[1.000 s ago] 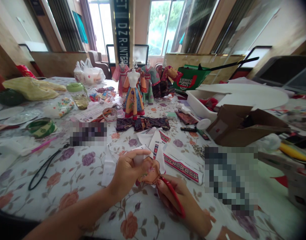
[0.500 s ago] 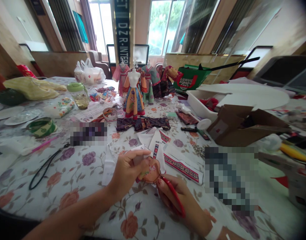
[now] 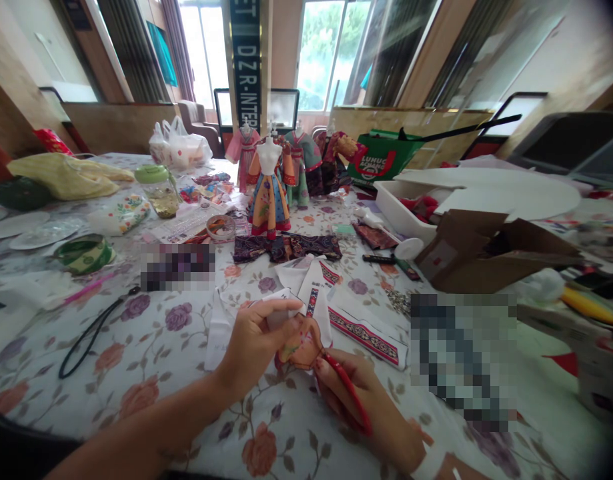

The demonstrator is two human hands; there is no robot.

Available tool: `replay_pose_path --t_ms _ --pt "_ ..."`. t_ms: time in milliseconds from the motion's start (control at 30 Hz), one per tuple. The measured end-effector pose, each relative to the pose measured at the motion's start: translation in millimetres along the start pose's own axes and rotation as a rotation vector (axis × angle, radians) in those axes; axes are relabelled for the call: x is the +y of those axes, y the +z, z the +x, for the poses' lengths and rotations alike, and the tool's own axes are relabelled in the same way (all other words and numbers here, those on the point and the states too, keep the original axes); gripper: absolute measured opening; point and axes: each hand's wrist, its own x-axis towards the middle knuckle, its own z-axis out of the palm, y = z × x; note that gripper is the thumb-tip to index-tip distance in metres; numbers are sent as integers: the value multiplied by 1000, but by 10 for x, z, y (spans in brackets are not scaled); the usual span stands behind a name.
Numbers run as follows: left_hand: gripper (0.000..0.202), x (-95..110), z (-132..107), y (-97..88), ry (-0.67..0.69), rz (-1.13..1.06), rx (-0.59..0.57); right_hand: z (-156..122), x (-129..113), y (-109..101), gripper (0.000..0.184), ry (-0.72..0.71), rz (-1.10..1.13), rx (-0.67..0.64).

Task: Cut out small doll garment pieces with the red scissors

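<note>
My left hand (image 3: 259,343) pinches a small piece of orange printed fabric (image 3: 302,343) between thumb and fingers. Red-handled scissors (image 3: 353,393) sit in my right hand (image 3: 363,383), its fingers wrapped about the handle loops. The tip of the scissors is at the fabric's right edge; whether the blades are parted is too small to tell. Under and beyond both hands lie white fabric pieces (image 3: 369,333) with red and black patterned bands. A folded dark patterned cloth (image 3: 306,247) rests farther back, in front of a doll form in an orange and blue dress (image 3: 269,197).
More dressed doll forms (image 3: 297,160) stand behind. At right are a brown cardboard box (image 3: 466,257), a white foam box (image 3: 403,207) and a green bag (image 3: 381,157). At left lie a roll of green tape (image 3: 83,255), a lidded jar (image 3: 159,193) and a black cord loop (image 3: 86,340).
The orange fabric has turned slightly in my fingers, so more of its printed face shows. Both hands stay in nearly the same place.
</note>
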Motion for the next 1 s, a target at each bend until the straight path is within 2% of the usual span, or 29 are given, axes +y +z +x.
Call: replay_pose_path --t_ms 1000 --pt "20 8 6 -4 16 7 15 7 5 -14 56 -21 -14 -10"
